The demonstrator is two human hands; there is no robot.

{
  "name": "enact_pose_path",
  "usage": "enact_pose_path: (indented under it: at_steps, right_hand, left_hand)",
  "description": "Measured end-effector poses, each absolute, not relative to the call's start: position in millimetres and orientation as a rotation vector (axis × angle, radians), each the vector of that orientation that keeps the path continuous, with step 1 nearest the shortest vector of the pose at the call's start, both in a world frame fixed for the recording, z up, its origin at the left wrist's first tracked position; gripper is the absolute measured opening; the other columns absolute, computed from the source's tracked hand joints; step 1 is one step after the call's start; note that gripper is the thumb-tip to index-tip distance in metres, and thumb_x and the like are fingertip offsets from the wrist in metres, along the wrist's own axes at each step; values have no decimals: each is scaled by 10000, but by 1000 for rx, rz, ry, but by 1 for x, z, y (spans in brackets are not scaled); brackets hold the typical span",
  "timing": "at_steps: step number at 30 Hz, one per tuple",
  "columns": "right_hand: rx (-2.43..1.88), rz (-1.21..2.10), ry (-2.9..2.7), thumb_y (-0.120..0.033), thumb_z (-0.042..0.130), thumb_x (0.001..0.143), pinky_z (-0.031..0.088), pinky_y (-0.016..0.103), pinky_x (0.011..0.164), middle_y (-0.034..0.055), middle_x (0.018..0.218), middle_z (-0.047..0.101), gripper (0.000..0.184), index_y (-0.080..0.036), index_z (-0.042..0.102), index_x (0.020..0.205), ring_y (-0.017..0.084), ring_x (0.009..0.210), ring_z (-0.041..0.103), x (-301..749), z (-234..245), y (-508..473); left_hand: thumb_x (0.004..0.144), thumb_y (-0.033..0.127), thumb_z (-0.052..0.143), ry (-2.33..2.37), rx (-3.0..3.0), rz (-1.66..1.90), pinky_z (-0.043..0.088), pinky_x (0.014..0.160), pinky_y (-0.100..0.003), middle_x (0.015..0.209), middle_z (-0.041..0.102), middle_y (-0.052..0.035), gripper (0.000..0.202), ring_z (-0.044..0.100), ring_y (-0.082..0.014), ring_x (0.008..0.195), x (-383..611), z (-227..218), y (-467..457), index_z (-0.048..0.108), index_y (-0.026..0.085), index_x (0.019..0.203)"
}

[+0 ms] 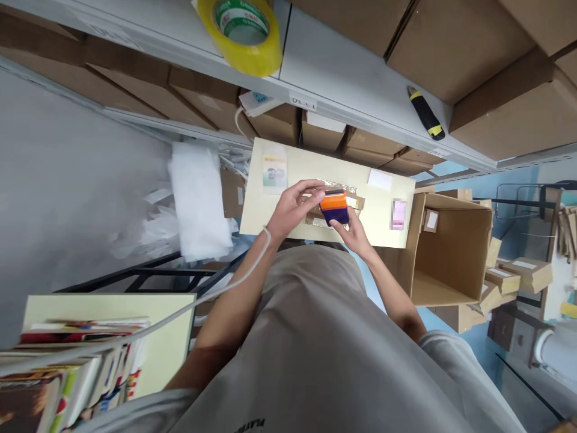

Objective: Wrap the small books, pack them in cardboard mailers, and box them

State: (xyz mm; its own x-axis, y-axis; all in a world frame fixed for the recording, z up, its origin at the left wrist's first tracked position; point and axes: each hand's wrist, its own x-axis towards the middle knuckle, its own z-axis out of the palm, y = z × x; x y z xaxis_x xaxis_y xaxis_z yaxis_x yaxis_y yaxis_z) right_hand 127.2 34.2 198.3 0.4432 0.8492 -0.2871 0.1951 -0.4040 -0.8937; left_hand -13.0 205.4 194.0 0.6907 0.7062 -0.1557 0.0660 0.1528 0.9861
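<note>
A small block-shaped object, orange on top and dark purple below (334, 207), is held up in front of me over the table. My right hand (354, 233) grips its lower right side, thumb on the purple face. At its upper left corner, the thumb and fingers of my left hand (295, 207) close on the edge. Partly hidden behind the object and my hands lies a brown cardboard piece with shiny clear tape or wrap (356, 203) on the cream table (383, 216). The object's exact kind is not clear.
A yellow tape roll (243, 36) and a black-yellow utility knife (426, 113) rest on the shelf above. An open carton (451, 252) stands right of the table. White packing material (201, 201) hangs at left, and books (85, 367) fill the lower left. A cord crosses my left arm.
</note>
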Motion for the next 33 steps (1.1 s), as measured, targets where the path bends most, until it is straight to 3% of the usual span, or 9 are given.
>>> enact_pose_path:
  at_steps: [5,9,12,19,23,27,33]
  right_hand:
    - [-1992,1068,-1062,-789,611,1047,604,443,1024,110,1205,749,613,-253,644,1343,307,1099,691,144,204,12]
    - [-2031,1129,-1176,-754,598,1063,605,433,943,90,1118,737,553,-246,640,1279,288,972,675,158,207,3]
    - [-2042,1198,-1210,-723,618,1061,604,424,896,79,1077,745,529,-243,645,1284,278,899,668,166,209,0]
    - [-2013,1282,-1286,-674,651,1013,575,409,884,81,1089,759,512,-230,665,1268,286,947,696,181,208,2]
    - [-2026,1307,-1211,-760,657,975,540,368,818,58,991,743,563,-224,686,1146,259,889,677,184,201,10]
    - [-2064,1374,-1189,-882,619,955,476,326,728,34,859,699,662,-222,673,972,224,803,639,191,199,21]
    - [-2124,1639,-1304,-852,653,957,441,308,671,43,812,749,645,-210,712,949,205,711,651,235,218,26]
  left_hand:
    - [877,504,912,746,1366,350,623,840,-366,1022,817,-93,349,745,-252,944,-9,202,217,853,183,1001]
    - [862,491,933,735,1371,234,572,730,-337,897,781,-75,331,681,-208,781,-13,197,215,847,176,919]
    - [869,525,938,726,1319,220,602,764,-352,927,792,-82,363,709,-220,822,-13,188,210,837,182,934]
    - [782,615,990,736,1240,219,665,837,-403,954,806,-88,476,748,-245,882,-11,164,200,811,198,925]
    - [763,641,990,789,1171,246,677,893,-422,950,812,-94,509,761,-250,906,-8,153,194,795,191,898]
    - [744,600,990,881,1105,287,666,874,-410,931,824,-99,476,764,-251,893,-6,142,185,800,184,876]
    - [769,459,964,1106,1055,417,626,822,-358,863,798,-73,336,737,-226,856,-16,124,200,799,184,871]
